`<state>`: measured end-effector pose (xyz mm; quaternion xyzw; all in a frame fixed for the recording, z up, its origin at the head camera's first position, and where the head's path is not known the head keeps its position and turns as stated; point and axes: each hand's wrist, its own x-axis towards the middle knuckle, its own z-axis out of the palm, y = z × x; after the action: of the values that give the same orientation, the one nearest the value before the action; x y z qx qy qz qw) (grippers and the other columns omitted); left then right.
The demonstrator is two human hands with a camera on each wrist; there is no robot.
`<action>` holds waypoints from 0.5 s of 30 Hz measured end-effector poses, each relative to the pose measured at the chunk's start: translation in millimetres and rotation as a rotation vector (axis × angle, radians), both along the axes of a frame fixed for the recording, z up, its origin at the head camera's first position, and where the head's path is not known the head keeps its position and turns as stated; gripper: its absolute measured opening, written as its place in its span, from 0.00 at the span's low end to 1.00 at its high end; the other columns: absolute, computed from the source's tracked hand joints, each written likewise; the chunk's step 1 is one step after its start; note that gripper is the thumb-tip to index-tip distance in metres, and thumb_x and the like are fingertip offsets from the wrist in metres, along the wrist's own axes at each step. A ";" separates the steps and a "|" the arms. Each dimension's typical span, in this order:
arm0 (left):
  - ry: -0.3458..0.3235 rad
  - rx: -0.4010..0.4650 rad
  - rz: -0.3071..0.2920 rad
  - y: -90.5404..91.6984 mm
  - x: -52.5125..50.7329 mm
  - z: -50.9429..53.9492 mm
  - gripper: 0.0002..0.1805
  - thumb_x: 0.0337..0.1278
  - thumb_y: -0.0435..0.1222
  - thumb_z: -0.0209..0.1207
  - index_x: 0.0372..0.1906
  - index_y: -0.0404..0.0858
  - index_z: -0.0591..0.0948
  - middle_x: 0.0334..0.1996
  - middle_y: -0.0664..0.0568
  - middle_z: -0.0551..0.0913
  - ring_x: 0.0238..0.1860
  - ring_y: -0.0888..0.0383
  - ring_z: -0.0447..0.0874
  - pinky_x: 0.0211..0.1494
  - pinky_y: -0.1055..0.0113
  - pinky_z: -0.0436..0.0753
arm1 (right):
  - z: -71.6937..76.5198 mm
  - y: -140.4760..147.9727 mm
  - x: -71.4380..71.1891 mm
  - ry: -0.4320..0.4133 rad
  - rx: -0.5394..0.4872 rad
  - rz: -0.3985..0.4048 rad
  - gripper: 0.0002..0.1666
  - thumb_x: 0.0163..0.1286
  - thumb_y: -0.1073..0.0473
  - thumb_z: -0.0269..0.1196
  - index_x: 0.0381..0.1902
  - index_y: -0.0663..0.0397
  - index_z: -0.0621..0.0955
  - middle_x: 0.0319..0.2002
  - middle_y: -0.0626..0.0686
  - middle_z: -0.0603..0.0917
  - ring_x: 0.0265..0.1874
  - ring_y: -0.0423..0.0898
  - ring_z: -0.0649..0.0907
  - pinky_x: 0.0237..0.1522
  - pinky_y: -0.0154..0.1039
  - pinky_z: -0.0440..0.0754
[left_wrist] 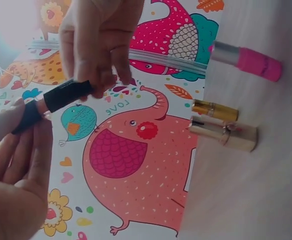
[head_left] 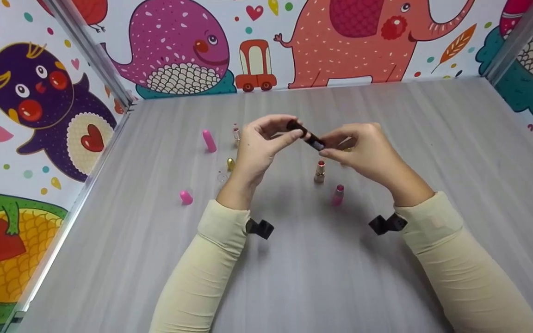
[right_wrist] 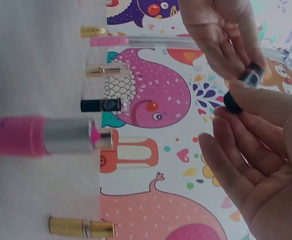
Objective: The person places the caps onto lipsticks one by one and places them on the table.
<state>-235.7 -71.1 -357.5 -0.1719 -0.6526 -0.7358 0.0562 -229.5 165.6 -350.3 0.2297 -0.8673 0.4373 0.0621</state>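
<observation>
Above the table, a black lipstick tube [head_left: 313,140] with a rose-gold band hangs between both hands. My left hand [head_left: 258,150] pinches its upper left end between thumb and fingers. At its lower right end, my right hand [head_left: 366,149] pinches it the same way. In the left wrist view, the band [left_wrist: 42,105] shows between the two black parts. Below the hands stand a gold lipstick [head_left: 319,173] with a red tip and a pink lipstick [head_left: 338,196] with a silver collar. Another gold item [head_left: 347,149] is mostly hidden behind the right hand.
Left of the hands are a tall pink cap [head_left: 209,141], a short pink cap [head_left: 186,198], a gold cap [head_left: 231,164], a clear cap [head_left: 222,176] and a clear-topped lipstick [head_left: 236,135]. A black tube [right_wrist: 100,105] stands farther back. Printed panels [head_left: 178,51] border the table.
</observation>
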 end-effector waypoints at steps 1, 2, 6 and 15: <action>-0.002 0.005 0.013 0.1 -1.3 1.6 0.14 0.62 0.27 0.73 0.52 0.30 0.89 0.44 0.44 0.92 0.50 0.47 0.89 0.62 0.56 0.86 | 0.9 2.6 -0.6 -0.010 0.000 -0.013 0.12 0.67 0.63 0.77 0.49 0.57 0.92 0.42 0.55 0.93 0.37 0.51 0.92 0.35 0.29 0.86; -0.007 0.002 0.026 0.5 -3.1 2.9 0.15 0.62 0.27 0.73 0.53 0.30 0.88 0.44 0.45 0.92 0.50 0.47 0.90 0.62 0.56 0.86 | 2.0 5.4 -0.9 -0.019 0.002 -0.027 0.12 0.68 0.63 0.76 0.49 0.56 0.92 0.42 0.55 0.93 0.37 0.52 0.92 0.34 0.27 0.85; -0.034 -0.049 0.070 5.7 -13.4 8.8 0.15 0.63 0.30 0.73 0.54 0.32 0.89 0.45 0.47 0.92 0.51 0.51 0.90 0.61 0.61 0.86 | 5.5 16.1 -2.3 -0.014 0.015 -0.101 0.11 0.69 0.61 0.76 0.48 0.55 0.93 0.43 0.55 0.93 0.39 0.51 0.92 0.37 0.23 0.83; -0.054 -0.185 0.220 5.5 -45.4 21.0 0.13 0.64 0.30 0.72 0.52 0.37 0.90 0.46 0.48 0.90 0.51 0.56 0.88 0.60 0.68 0.85 | 5.8 21.3 -8.3 -0.023 0.013 -0.132 0.11 0.70 0.59 0.75 0.48 0.55 0.93 0.43 0.55 0.93 0.40 0.49 0.91 0.40 0.22 0.83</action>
<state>-281.1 -65.6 -336.5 -0.0838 -0.7337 -0.6664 0.1031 -237.8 186.9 -344.5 0.1671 -0.8840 0.4292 0.0794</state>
